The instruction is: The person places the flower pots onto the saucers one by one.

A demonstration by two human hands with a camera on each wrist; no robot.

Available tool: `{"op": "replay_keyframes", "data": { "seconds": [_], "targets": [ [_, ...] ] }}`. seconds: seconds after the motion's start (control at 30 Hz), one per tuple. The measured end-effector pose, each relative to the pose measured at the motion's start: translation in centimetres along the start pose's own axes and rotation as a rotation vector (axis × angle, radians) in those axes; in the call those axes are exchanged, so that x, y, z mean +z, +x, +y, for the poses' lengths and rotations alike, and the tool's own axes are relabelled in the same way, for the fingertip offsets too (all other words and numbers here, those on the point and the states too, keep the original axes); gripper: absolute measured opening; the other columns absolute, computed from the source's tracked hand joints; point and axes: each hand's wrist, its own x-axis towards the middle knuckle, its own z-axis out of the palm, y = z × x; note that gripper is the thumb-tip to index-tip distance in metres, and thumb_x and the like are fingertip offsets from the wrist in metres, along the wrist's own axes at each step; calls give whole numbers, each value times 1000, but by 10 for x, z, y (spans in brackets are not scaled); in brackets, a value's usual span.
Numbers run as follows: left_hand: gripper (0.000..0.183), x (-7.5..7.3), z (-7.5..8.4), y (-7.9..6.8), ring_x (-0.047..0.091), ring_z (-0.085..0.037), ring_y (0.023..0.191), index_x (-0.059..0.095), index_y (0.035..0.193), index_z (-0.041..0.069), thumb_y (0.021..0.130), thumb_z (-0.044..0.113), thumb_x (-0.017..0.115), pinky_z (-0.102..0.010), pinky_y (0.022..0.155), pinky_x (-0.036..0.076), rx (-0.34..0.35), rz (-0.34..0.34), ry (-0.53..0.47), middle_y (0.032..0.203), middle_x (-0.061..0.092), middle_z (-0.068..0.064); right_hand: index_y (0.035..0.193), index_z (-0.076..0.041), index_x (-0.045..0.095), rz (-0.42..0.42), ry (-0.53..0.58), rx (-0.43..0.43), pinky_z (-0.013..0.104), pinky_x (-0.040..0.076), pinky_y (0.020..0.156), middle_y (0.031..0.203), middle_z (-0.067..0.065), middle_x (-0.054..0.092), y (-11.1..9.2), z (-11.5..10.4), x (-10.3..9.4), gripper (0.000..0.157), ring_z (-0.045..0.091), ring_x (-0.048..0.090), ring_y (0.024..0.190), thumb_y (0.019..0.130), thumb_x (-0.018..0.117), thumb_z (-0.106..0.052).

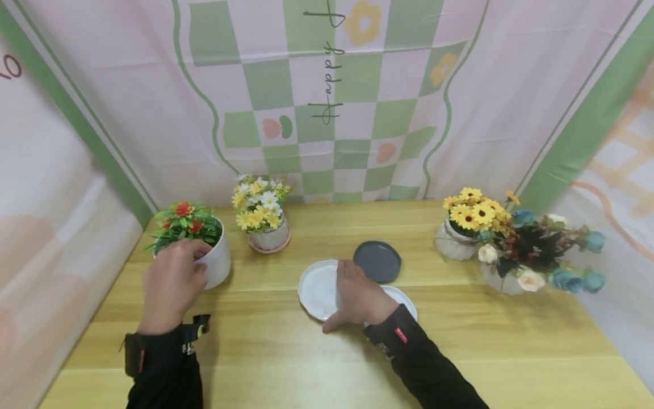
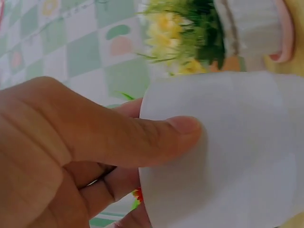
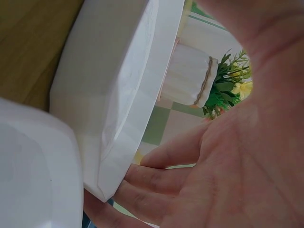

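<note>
My left hand (image 1: 174, 284) pinches the near rim of a white flowerpot (image 1: 219, 262) at the left of the table. Red flowers (image 1: 186, 218) among green leaves fill this pot. In the left wrist view the thumb presses flat on the outer wall of the flowerpot (image 2: 237, 152), while the other fingers reach over the rim, partly hidden. My right hand (image 1: 363, 296) spans the right side of a white saucer (image 1: 317, 289) with an angular rim. Fingertips meet the edge of the saucer (image 3: 90, 80) in the right wrist view; the thumb is hidden there.
Close to my right hand lie a second white saucer (image 1: 407, 301), partly covered, and a dark grey saucer (image 1: 378, 260). A daisy pot (image 1: 268, 238) stands on a pink saucer at back left. At right are a yellow-flower pot (image 1: 455, 241) and a blue-and-cream bouquet pot (image 1: 503, 281).
</note>
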Motion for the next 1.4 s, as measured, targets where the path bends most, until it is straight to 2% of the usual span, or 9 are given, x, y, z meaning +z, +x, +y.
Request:
{"op": "replay_keyframes", "data": {
  "seconds": [0.27,0.43,0.6,0.83,1.03,1.23,1.4],
  "targets": [
    [26,-19,16,-10,58,-29,80,68,95,8,74,-6,67,-42,56,47,40,68,-9,91,62,-8,143,13,14,-6,1,11,41,32,104,144,30,25,0,0,0,140,42,30,130,50,82,-66],
    [28,-29,25,-16,57,-27,80,67,93,7,71,-9,67,-42,58,46,96,123,-18,90,62,-7,143,14,14,-10,1,10,41,31,104,144,30,24,1,0,1,141,43,29,131,50,82,-66],
    [33,-40,35,-22,57,-26,79,67,93,8,66,-12,70,-42,62,46,139,151,-20,90,62,-6,143,14,13,-13,6,12,41,30,105,145,31,23,0,1,1,140,43,27,131,50,82,-66],
    [36,-47,52,-26,58,-22,76,67,90,9,61,-13,73,-38,60,47,232,200,-10,87,63,-3,143,13,13,-12,-6,11,42,30,105,145,30,23,1,1,2,140,43,28,131,50,81,-66],
    [39,-44,68,-28,57,-21,78,67,90,10,58,-12,73,-36,60,47,313,198,-5,87,62,-1,143,14,15,3,-12,-2,42,32,104,142,31,26,1,1,2,140,43,31,129,49,82,-67],
    [43,-31,86,-29,56,-19,82,66,89,11,55,-14,73,-32,63,46,376,164,-29,88,61,-1,142,14,15,6,-16,-8,42,32,103,142,31,26,1,1,4,142,43,32,128,48,81,-68],
    [41,-18,103,-29,56,-19,83,65,89,11,57,-14,71,-30,63,45,465,142,-50,87,59,0,144,12,14,8,-14,0,43,33,103,144,29,25,2,3,5,144,42,31,129,45,81,-69]
  ]
}}
